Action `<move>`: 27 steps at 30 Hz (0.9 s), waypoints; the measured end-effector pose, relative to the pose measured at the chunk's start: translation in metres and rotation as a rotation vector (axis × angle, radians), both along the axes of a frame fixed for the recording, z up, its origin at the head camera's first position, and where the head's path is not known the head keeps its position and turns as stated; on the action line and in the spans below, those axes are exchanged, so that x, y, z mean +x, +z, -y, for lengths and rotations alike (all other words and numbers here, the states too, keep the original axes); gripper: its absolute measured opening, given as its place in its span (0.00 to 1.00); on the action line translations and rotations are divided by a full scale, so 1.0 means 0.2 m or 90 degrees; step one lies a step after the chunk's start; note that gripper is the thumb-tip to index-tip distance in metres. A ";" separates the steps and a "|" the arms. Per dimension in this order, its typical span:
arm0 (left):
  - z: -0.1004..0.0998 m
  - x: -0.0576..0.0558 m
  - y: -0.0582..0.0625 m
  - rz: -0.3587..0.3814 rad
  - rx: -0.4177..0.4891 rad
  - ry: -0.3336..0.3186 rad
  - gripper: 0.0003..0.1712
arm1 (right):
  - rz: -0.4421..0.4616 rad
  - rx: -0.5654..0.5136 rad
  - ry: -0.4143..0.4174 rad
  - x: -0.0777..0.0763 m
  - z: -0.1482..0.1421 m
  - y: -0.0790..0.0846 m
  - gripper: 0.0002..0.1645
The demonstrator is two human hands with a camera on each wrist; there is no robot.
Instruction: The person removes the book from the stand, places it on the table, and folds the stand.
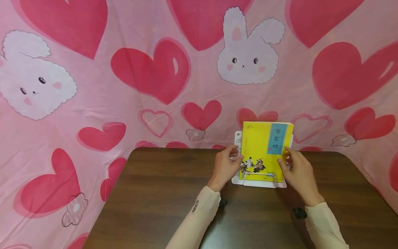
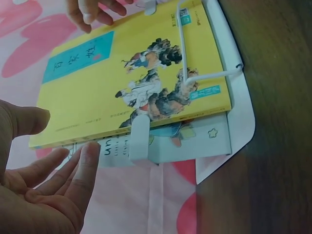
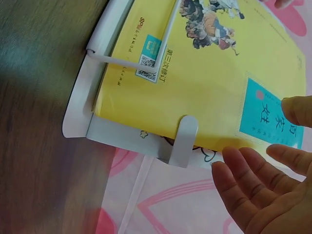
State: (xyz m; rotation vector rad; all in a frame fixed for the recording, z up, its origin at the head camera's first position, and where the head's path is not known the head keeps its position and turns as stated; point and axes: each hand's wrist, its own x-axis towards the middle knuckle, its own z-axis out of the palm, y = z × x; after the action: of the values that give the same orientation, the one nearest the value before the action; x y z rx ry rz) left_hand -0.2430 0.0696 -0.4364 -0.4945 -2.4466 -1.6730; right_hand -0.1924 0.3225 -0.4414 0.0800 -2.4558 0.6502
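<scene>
A yellow book (image 1: 258, 145) with a blue title label leans upright on a white reading stand (image 1: 237, 181). Across its lower cover runs the stand's bent wire (image 2: 212, 76). White clips (image 2: 140, 141) reach over both side edges of the book. My left hand (image 1: 223, 167) is beside the left edge, its thumb and fingers spread with a gap between them. On the other side is my right hand (image 1: 299, 172); its thumb (image 3: 298, 110) overlaps the blue label in the right wrist view, and its fingers are loosely bent along the side edge.
The stand's white back panel (image 2: 209, 136), printed with small drawings and letters, shows behind the book. Everything stands near the back edge of a dark wooden table (image 1: 161, 193). Behind it hangs a pink cloth (image 1: 205, 90) with hearts and rabbit faces.
</scene>
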 end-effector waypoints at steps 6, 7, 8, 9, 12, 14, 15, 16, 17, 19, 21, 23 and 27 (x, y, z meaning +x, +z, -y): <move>0.00 0.00 -0.02 0.026 -0.005 -0.001 0.25 | -0.008 -0.014 -0.012 0.00 -0.01 -0.02 0.32; -0.01 0.00 -0.02 0.029 -0.007 0.000 0.25 | -0.010 -0.018 -0.014 0.00 -0.01 -0.02 0.32; -0.01 -0.01 -0.02 0.031 -0.010 0.002 0.25 | -0.015 -0.021 -0.016 -0.01 -0.01 -0.03 0.32; -0.01 -0.01 -0.03 0.034 -0.013 0.003 0.26 | -0.018 -0.025 -0.019 -0.01 -0.01 -0.03 0.32; -0.02 -0.01 -0.03 0.041 -0.012 0.004 0.26 | -0.024 -0.031 -0.024 -0.02 -0.02 -0.04 0.31; -0.02 -0.02 -0.03 0.045 -0.011 0.003 0.26 | -0.024 -0.034 -0.027 -0.02 -0.03 -0.05 0.31; -0.03 -0.02 -0.03 0.046 -0.009 0.001 0.26 | -0.020 -0.035 -0.029 -0.02 -0.03 -0.05 0.31; -0.03 -0.02 -0.03 0.049 -0.008 0.001 0.27 | -0.016 -0.036 -0.030 -0.02 -0.04 -0.05 0.32; -0.03 -0.02 -0.03 0.049 -0.008 0.000 0.27 | -0.013 -0.037 -0.032 -0.03 -0.04 -0.05 0.32; -0.03 -0.03 -0.03 0.050 -0.006 -0.001 0.26 | -0.006 -0.044 -0.033 -0.03 -0.04 -0.05 0.33; -0.03 -0.03 -0.04 0.049 -0.005 -0.002 0.26 | 0.000 -0.051 -0.033 -0.04 -0.04 -0.06 0.35; -0.04 -0.03 -0.04 0.049 -0.005 -0.003 0.26 | 0.003 -0.062 -0.031 -0.04 -0.04 -0.06 0.36; -0.04 -0.03 -0.05 0.046 -0.005 -0.003 0.25 | 0.009 -0.077 -0.031 -0.04 -0.04 -0.08 0.36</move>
State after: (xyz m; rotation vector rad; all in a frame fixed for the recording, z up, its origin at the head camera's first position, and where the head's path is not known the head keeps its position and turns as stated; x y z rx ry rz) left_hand -0.2499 0.0780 -0.4460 -0.4479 -2.5053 -1.7127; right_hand -0.2013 0.3307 -0.4569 -0.0325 -2.4184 0.7790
